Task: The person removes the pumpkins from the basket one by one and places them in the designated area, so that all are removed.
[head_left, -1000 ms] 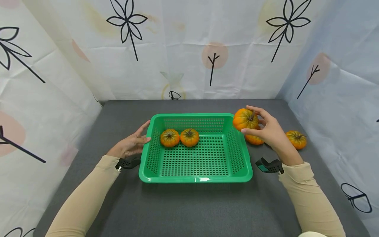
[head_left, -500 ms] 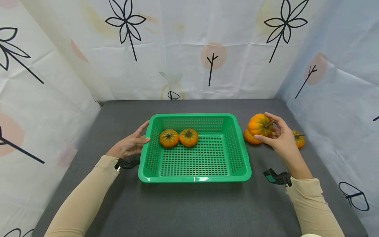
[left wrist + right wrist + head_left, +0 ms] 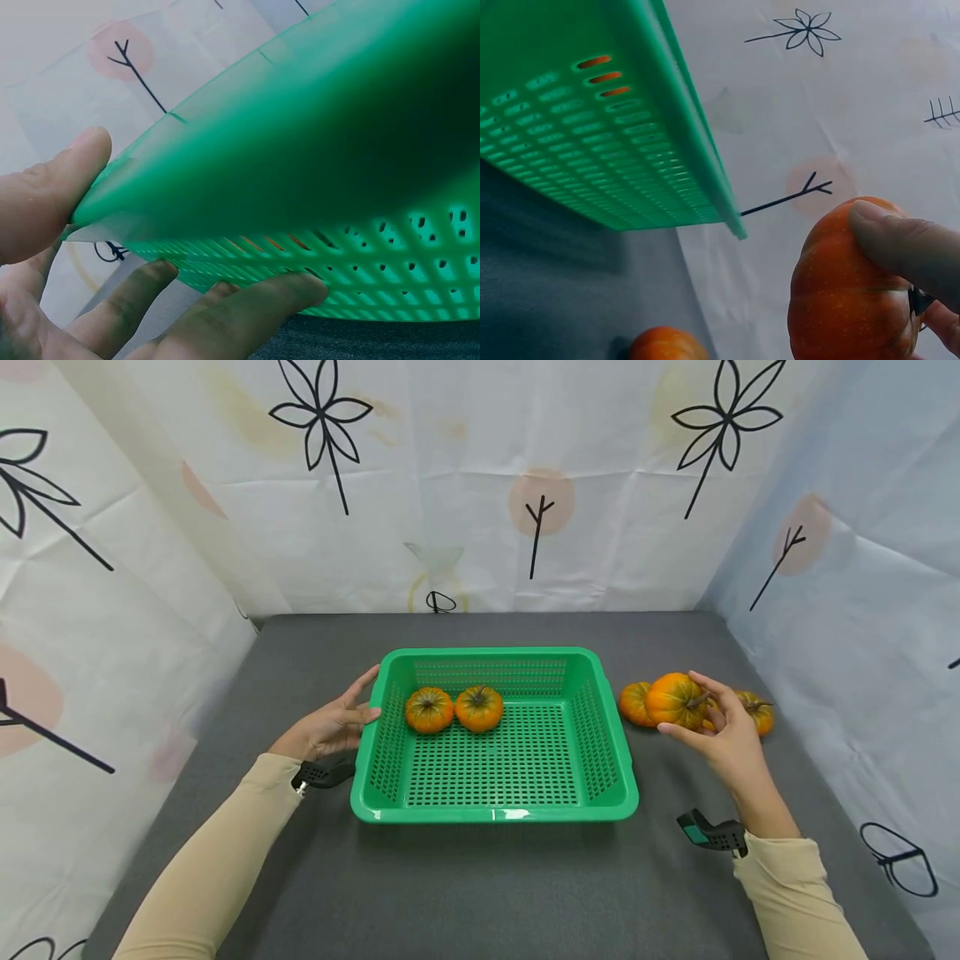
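My left hand (image 3: pixel 330 727) grips the left rim of a green plastic basket (image 3: pixel 495 816). In the left wrist view the thumb (image 3: pixel 60 187) lies on the rim and the fingers spread beneath, along the slotted wall. Two small orange pumpkins (image 3: pixel 430 710) sit side by side in the basket's back left part. To the right of the basket, my right hand (image 3: pixel 723 735) holds another pumpkin (image 3: pixel 670 700) between thumb and fingers, its stem toward the palm. This pumpkin (image 3: pixel 847 292) appears large in the right wrist view, apart from the basket's wall.
A pumpkin (image 3: pixel 633 703) rests on the grey table (image 3: pixel 480 885) right beside the basket. Farther right lies one more pumpkin (image 3: pixel 756 714), partly behind my right hand. White patterned cloth (image 3: pixel 480 485) walls in the table at the back and sides.
My right hand has carried its pumpkin from above the basket's right rim to the right and lower, near the pumpkins on the table. My left hand and the basket stay put.
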`<state>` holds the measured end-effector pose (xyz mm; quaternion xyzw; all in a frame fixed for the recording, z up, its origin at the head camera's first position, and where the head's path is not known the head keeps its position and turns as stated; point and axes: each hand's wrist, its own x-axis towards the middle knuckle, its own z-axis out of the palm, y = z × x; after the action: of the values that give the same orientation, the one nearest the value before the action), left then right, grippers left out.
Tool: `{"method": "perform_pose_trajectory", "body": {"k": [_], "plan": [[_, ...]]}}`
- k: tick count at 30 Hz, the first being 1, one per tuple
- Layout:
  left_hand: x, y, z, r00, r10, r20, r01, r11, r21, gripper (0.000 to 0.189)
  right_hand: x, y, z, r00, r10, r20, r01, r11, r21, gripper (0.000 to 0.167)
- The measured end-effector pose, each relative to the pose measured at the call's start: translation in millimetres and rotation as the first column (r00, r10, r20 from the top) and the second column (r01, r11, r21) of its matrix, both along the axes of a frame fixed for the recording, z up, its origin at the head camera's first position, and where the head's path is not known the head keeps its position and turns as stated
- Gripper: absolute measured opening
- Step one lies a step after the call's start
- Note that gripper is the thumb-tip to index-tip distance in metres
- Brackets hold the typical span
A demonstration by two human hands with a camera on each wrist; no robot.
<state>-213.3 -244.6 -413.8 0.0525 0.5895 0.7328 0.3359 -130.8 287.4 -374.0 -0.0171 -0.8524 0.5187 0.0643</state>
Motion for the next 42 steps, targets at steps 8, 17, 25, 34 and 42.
{"method": "perform_pose_trajectory", "body": {"k": [8,17,25,34,42], "plan": [[2.9,2.4,5.7,1.0,-0.001,0.009,0.001,1.0,-0.001,0.089,-0.4,1.8,-17.7,1.0,-0.006,0.029,0.006,1.0,-0.005,0.084],[2.2,2.0,5.4,1.0,-0.003,0.009,0.003,1.0,-0.001,0.089,0.5,2.2,-33.2,0.997,0.014,0.081,-0.014,1.0,-0.003,0.086],[1.3,1.9,3.0,1.0,0.004,0.01,-0.004,1.0,-0.004,0.088,-0.8,7.3,-47.1,0.989,0.013,0.145,-0.026,0.996,0.09,0.09],[1.7,2.6,3.3,1.0,0.009,0.015,-0.009,1.0,-0.002,0.089,-0.7,13.0,-62.5,0.967,0.054,0.247,-0.083,0.991,0.107,0.09],[-0.6,1.6,-0.8,1.0,0.017,0.011,-0.017,1.0,-0.008,0.088,-1.6,13.9,-67.5,0.953,0.086,0.291,-0.129,0.983,0.131,0.089]]}}
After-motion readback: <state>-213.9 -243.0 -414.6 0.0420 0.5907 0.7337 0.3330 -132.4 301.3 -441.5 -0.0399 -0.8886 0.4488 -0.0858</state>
